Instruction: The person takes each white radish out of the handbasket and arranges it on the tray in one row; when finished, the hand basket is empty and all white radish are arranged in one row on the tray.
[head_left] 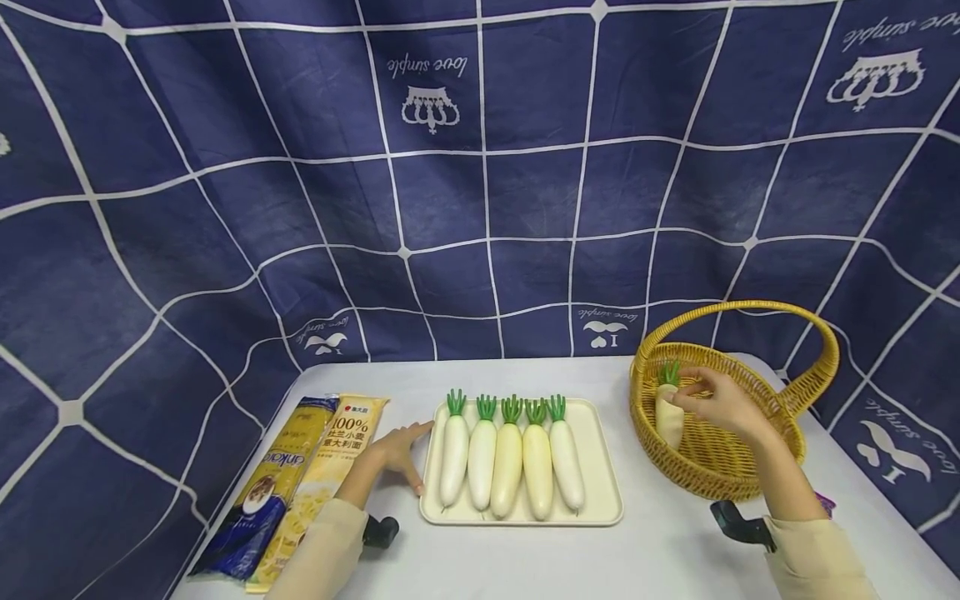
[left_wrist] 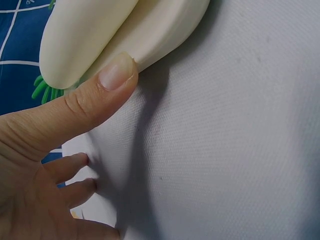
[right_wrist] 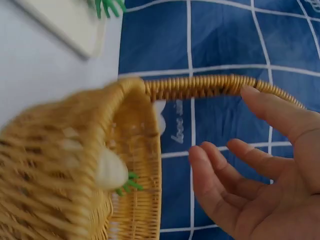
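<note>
Several white radishes (head_left: 507,471) with green tops lie side by side on a cream tray (head_left: 602,467). At the tray's left edge is my left hand (head_left: 397,452), fingers spread; in the left wrist view the thumb (left_wrist: 117,75) lies along the tray's rim. A wicker basket (head_left: 705,482) stands to the right, with one radish (head_left: 670,417) inside against its left wall, green top to the back. My right hand (head_left: 723,404) is over the basket beside that radish's top. The right wrist view shows its fingers (right_wrist: 205,170) loosely bent and apart from the radish.
Two pasta packages, one blue and gold (head_left: 262,492) and one yellow (head_left: 326,467), lie left of my left hand. The basket's tall handle (head_left: 750,307) arches above it. A small purple item (head_left: 825,503) shows behind my right forearm. A blue checked cloth (head_left: 525,192) hangs behind the table.
</note>
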